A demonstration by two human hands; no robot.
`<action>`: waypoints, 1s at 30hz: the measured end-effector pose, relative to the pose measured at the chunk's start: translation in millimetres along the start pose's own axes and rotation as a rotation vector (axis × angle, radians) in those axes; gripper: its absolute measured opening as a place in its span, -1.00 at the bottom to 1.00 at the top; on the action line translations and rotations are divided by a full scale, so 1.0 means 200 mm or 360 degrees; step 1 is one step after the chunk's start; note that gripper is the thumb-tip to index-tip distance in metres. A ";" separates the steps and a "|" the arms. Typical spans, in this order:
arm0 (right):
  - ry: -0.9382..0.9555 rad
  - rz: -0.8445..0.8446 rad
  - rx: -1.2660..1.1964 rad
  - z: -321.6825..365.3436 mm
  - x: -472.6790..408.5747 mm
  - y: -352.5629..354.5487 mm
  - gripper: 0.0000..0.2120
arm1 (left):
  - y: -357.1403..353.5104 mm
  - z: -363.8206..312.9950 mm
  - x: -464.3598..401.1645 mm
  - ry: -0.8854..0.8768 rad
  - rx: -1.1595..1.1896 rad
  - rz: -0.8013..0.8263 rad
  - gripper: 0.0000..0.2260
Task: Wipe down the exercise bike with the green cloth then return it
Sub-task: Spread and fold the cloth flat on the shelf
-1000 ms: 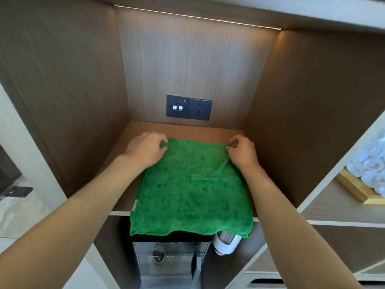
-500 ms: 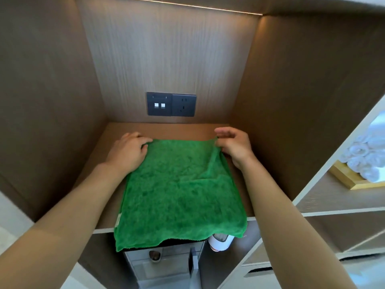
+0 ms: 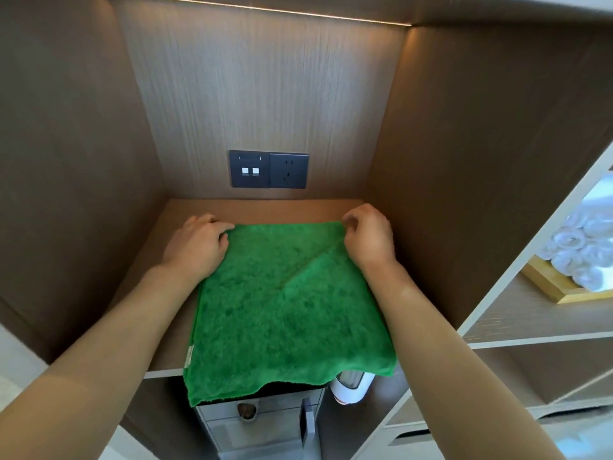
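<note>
1. Since half a second ago, when a slack ridge ran down from the right hand's corner, the green cloth [image 3: 288,303] has been drawn wider along its far edge, so only a faint diagonal crease remains; this reads as the return step nearly done, with smoothing the last of it.
2. The left hand [image 3: 195,247] lies on the far left corner, fingers curled over the edge; whether its grip pinches the fabric or only presses it down I cannot tell.
3. The right hand [image 3: 368,240] has thumb and fingertips closed on the far right corner, lifting it slightly.
4. The cloth rests spread on the wooden shelf [image 3: 159,260] inside a brown niche, its near edge hanging over the shelf front.
5. On the far wall sits a dark switch-and-socket plate [image 3: 268,169], with a light strip overhead.
6. Below the overhang stand a grey appliance [image 3: 258,423] and a white dispenser [image 3: 351,388]; to the right, rolled white towels [image 3: 580,250] fill a yellow tray.
</note>
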State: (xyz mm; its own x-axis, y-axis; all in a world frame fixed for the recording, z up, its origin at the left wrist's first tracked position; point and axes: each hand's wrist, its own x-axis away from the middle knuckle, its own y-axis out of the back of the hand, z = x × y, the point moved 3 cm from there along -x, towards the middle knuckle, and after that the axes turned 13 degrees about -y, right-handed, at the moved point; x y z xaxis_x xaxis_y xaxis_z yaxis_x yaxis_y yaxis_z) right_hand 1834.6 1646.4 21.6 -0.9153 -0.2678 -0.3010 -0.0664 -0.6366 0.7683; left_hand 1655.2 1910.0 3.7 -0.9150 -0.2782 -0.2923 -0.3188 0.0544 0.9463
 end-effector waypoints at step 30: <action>0.0838 0.1006 0.0512 -0.13 0.64 0.14 -0.24 | 0.07 -0.46 0.80 -0.0077 0.0079 0.0488 -0.19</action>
State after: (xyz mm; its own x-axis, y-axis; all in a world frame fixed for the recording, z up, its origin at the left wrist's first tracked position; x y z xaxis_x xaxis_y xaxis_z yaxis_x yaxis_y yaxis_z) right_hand 1726.2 1574.7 -10.4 -0.5222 -0.8496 0.0737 0.2088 -0.0436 0.9770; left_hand 1527.4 1778.0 -16.5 -0.9807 -0.1956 -0.0014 -0.0366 0.1761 0.9837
